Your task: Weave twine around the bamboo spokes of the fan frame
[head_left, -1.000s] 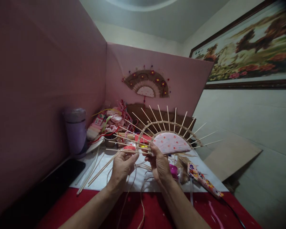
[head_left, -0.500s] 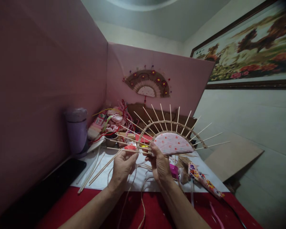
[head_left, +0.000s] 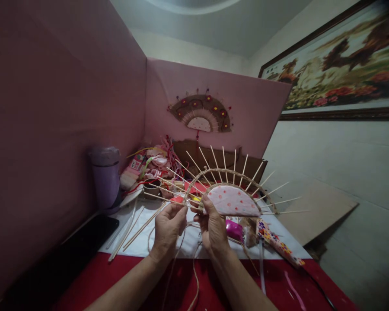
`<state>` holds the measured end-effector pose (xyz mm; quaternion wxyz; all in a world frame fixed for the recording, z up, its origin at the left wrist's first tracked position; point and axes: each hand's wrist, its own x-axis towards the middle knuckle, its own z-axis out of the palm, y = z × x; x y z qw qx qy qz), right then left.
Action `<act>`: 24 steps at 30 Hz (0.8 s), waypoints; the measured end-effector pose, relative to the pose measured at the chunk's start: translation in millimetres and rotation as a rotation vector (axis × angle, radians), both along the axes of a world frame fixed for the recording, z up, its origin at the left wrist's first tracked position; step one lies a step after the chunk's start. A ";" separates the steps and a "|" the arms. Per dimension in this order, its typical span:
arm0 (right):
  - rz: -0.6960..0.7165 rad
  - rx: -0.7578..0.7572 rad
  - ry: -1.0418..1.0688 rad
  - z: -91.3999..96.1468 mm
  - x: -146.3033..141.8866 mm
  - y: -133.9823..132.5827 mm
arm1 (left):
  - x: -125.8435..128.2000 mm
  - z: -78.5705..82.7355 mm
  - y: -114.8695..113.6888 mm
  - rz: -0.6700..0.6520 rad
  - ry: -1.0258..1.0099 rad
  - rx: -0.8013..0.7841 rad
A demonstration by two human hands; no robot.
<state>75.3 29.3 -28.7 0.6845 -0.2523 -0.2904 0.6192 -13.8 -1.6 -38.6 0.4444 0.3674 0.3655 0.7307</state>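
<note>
A half-round fan frame [head_left: 233, 201] is held up over the table, its pink dotted centre facing me and thin wooden sticks [head_left: 235, 160] spreading out from it. A braided twine arc [head_left: 223, 170] crosses the sticks. My right hand [head_left: 213, 224] grips the left corner of the dotted centre, thumb on the front. Beside it, my left hand [head_left: 169, 226] pinches the twine's left end where it meets the lowest sticks. Loose twine [head_left: 196, 276] hangs down below both hands toward me.
A finished fan [head_left: 201, 113] hangs on the pink board. At left stand a purple tumbler [head_left: 106, 179] and a dark phone [head_left: 105, 229]. Craft scraps [head_left: 158, 162] are piled behind a small cup [head_left: 151, 188]. A flower-patterned glue gun [head_left: 275, 242] lies at right by a magenta packet [head_left: 234, 230].
The fan frame has tilted, its right side dropping and shifting a little left. Both hands keep their hold; the magenta packet shows more.
</note>
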 end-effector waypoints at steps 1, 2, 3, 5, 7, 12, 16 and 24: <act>0.001 0.002 0.006 -0.4 -0.4 0.3 | -0.9 -0.5 -0.4 -0.010 0.004 0.008; 0.006 0.008 0.011 -0.7 -0.4 0.9 | -1.9 -1.1 -0.8 -0.022 0.010 0.015; 0.011 0.016 0.014 -0.8 -0.2 1.8 | -3.0 -1.7 -1.0 -0.034 0.014 0.023; 0.021 0.029 0.018 -0.4 0.6 4.0 | -5.1 -2.7 -0.9 -0.059 0.018 0.033; 0.026 0.038 0.012 0.9 1.1 6.5 | -6.8 -2.9 -0.2 -0.070 0.009 0.040; 0.022 0.070 -0.020 6.5 -2.8 11.4 | -8.9 3.3 1.0 -0.058 -0.030 0.059; 0.021 0.108 -0.023 14.0 -8.8 12.9 | -11.8 10.4 1.1 -0.049 -0.093 0.059; 0.114 0.135 -0.036 29.4 -24.2 15.8 | -21.7 12.5 6.6 -0.043 -0.214 0.087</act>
